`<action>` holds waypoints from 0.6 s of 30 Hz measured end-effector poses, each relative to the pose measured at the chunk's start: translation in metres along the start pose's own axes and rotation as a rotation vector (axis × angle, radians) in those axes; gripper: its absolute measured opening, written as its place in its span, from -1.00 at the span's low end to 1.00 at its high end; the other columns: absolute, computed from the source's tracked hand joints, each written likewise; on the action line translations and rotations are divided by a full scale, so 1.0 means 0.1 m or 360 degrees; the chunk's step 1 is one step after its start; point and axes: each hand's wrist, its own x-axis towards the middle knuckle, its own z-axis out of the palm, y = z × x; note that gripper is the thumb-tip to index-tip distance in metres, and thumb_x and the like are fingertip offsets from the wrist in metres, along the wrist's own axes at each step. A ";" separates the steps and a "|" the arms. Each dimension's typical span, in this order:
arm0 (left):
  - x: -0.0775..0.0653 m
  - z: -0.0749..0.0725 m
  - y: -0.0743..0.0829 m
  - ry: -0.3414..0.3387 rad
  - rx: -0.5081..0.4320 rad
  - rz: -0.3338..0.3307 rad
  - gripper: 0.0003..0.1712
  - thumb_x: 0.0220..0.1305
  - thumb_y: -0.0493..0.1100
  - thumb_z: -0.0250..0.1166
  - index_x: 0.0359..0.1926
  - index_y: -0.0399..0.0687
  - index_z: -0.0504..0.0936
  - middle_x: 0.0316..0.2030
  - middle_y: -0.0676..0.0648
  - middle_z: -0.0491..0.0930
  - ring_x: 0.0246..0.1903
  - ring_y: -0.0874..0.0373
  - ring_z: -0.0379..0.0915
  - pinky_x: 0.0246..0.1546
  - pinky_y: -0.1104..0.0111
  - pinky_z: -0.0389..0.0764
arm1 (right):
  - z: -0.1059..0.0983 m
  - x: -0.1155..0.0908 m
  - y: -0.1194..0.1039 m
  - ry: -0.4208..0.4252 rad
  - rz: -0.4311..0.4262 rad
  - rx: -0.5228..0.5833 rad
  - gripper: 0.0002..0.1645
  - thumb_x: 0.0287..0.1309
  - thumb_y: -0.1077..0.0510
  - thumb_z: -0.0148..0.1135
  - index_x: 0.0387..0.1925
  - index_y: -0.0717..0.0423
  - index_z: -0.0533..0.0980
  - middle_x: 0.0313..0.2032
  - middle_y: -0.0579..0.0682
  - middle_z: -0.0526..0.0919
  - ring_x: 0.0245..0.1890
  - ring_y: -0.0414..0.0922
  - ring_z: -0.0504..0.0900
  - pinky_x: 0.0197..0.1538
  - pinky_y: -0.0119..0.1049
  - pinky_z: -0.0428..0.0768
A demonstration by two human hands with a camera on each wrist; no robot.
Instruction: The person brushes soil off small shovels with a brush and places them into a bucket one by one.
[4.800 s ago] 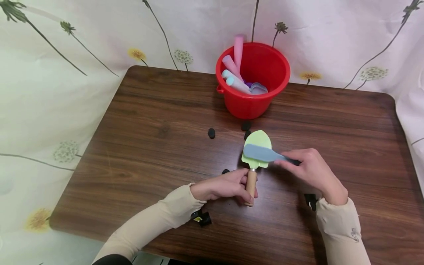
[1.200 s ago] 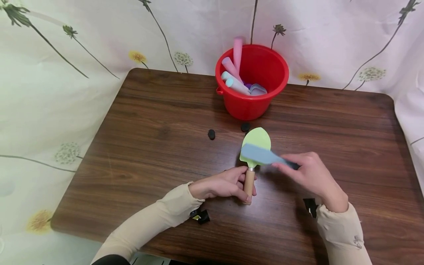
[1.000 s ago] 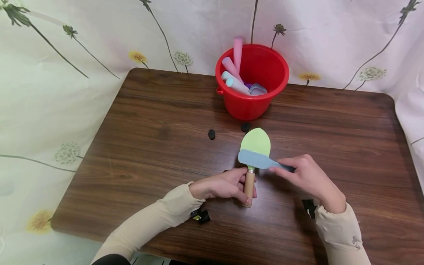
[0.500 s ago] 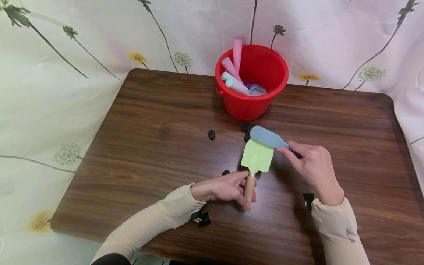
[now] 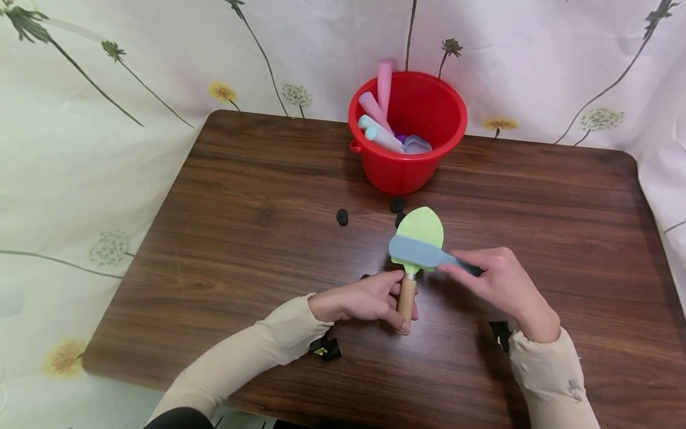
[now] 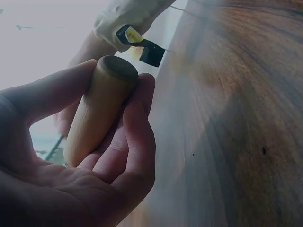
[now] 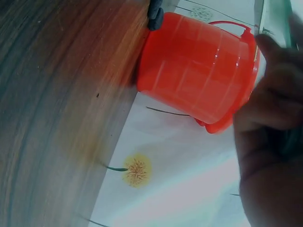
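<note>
In the head view, a small hand trowel (image 5: 422,225) with a light green blade points away from me, toward the bucket. My left hand (image 5: 364,301) grips its wooden handle; the left wrist view shows the thumb and curled fingers around that handle (image 6: 97,111). My right hand (image 5: 506,283) pinches a flat blue-grey spatula-like tool (image 5: 418,252) near its dark end. This tool lies across the lower part of the green blade, though the head view cannot show how firmly it touches. In the right wrist view, the right hand (image 7: 279,99) is dim and partly cut off.
Behind the trowel stands a red bucket (image 5: 404,173) holding pink and pale blue-handled tools. Small black lumps lie on the brown table (image 5: 241,208), one left of the trowel (image 5: 342,217), others near its tip (image 5: 397,205). A flowered cloth (image 5: 300,53) hangs behind.
Across the earlier frames the blue-grey tool shifts along the trowel blade, up to its tip half a second ago and now down toward the handle. The trowel tilts slightly; the left hand keeps its grip.
</note>
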 end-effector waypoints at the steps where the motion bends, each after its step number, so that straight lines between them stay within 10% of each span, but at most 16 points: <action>1: 0.00 0.00 0.00 -0.0005 0.0010 -0.0001 -0.36 0.01 -0.52 0.32 0.09 -0.34 0.22 -0.20 -0.25 0.65 -0.35 0.18 0.61 -0.32 0.45 0.57 | 0.00 -0.01 -0.01 -0.0038 -0.0014 0.0003 -0.67 -0.28 0.29 0.55 -0.31 0.09 0.73 -0.43 -0.08 0.77 -0.51 -0.42 0.62 -0.37 -0.59 0.54; 8: -0.01 0.00 -0.01 -0.0022 0.0048 -0.0038 -0.37 -0.01 -0.54 0.32 0.07 -0.37 0.23 -0.18 -0.36 0.63 -0.38 0.17 0.60 -0.38 0.45 0.56 | 0.00 -0.02 -0.02 -0.0064 -0.0011 -0.0169 -0.72 -0.18 0.16 0.53 -0.30 0.08 0.74 -0.41 -0.08 0.78 -0.53 -0.28 0.69 -0.42 -0.36 0.58; 18: -0.03 0.02 -0.02 -0.0040 -0.0005 -0.0035 -0.41 -0.01 -0.58 0.28 0.05 -0.41 0.23 -0.17 -0.45 0.60 -0.44 0.20 0.59 -0.40 0.45 0.58 | 0.01 0.06 0.04 0.0360 -0.0021 -0.0396 -0.25 0.23 -0.36 0.04 -0.31 0.26 0.71 -0.48 0.14 0.75 -0.57 0.00 0.70 -0.52 -0.08 0.57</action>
